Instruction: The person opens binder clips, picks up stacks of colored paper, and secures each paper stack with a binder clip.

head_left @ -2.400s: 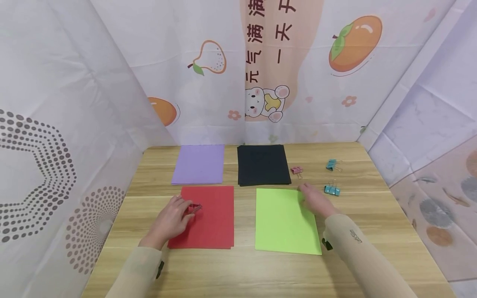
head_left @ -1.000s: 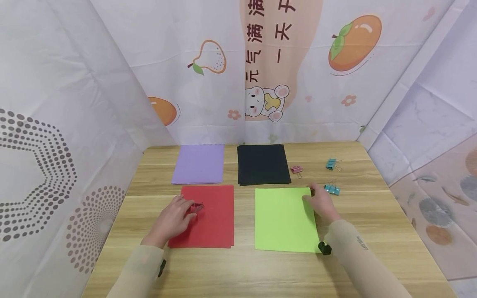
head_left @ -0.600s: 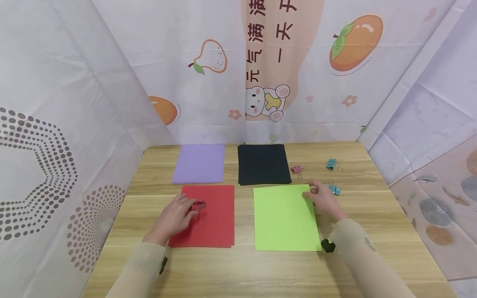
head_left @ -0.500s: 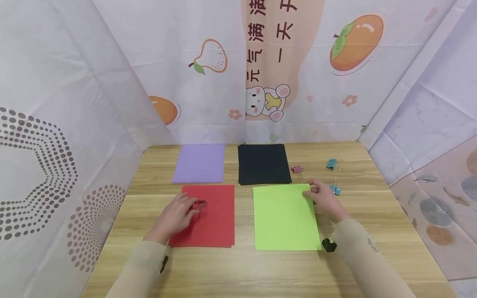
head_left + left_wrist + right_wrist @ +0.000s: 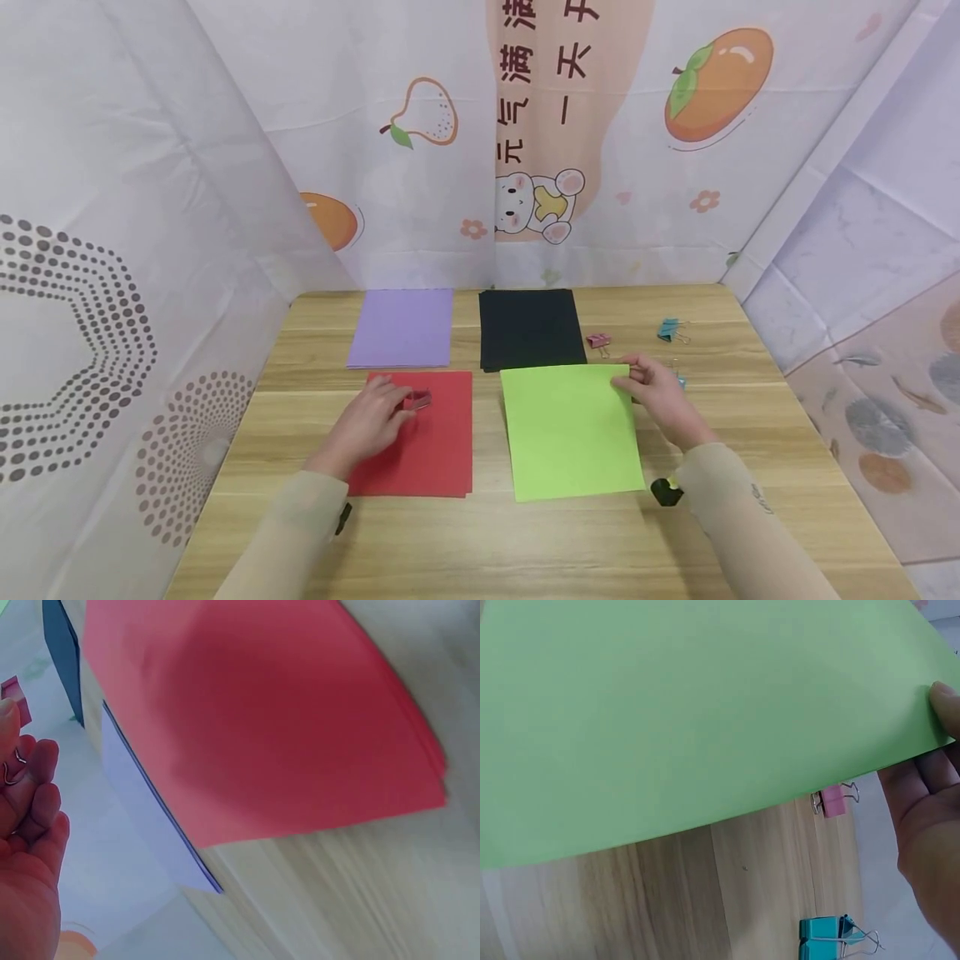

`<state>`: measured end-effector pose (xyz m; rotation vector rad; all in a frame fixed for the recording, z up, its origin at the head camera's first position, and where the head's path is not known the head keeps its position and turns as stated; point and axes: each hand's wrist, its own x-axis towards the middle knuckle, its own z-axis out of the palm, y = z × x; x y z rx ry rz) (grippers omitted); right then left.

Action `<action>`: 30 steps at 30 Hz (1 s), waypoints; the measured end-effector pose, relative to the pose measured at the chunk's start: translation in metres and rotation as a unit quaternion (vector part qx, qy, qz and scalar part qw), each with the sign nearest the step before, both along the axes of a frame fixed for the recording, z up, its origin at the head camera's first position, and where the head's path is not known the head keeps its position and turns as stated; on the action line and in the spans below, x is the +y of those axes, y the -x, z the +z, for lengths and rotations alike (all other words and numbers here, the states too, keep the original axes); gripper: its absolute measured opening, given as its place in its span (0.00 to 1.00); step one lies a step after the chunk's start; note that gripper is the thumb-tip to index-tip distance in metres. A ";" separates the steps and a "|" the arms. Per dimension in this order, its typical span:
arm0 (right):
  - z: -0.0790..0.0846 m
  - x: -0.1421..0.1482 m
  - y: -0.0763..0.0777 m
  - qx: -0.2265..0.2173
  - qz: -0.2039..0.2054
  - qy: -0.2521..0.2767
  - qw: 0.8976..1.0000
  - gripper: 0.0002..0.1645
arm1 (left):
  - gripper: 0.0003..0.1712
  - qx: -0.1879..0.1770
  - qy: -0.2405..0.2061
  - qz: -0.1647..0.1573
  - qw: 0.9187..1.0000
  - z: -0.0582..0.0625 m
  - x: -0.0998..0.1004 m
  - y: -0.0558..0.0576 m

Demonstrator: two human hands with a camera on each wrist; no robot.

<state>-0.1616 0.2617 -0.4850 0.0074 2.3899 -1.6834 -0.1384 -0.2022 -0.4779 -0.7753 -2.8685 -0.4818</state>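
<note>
In the head view my right hand (image 5: 662,402) pinches the far right corner of the lime-green paper (image 5: 572,433), thumb on top and fingers beneath. The paper's far edge is lifted off the table and overlaps the front of the black paper stack. A pink binder clip (image 5: 18,697) is held between the thumb and fingers of my left hand (image 5: 30,802), its wire handle showing among the fingers. In the head view that hand and clip are over the red paper stack (image 5: 435,450).
At the back of the wooden table (image 5: 465,550) lie purple paper (image 5: 401,329) and black paper (image 5: 531,329). Another pink binder clip (image 5: 598,340) and a teal binder clip (image 5: 669,330) are at the back right. A second teal clip (image 5: 681,381) is partly behind my right hand.
My right hand first touched the green paper's edge, then gripped its corner and raised the far side. My left hand, with the pink clip, has shifted right and slightly away from me.
</note>
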 end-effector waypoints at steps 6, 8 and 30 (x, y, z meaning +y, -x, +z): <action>0.006 -0.001 -0.003 0.004 0.009 0.033 0.999 0.30 | 0.18 -0.017 -0.003 0.003 1.000 0.009 0.013 0.004; 0.008 -0.001 -0.004 0.010 0.010 0.036 0.999 0.30 | 0.18 -0.024 -0.003 0.004 1.000 0.011 0.017 0.005; 0.021 -0.024 -0.004 0.080 0.008 0.078 0.994 0.23 | 0.18 -0.075 0.000 -0.013 0.997 0.027 0.050 0.010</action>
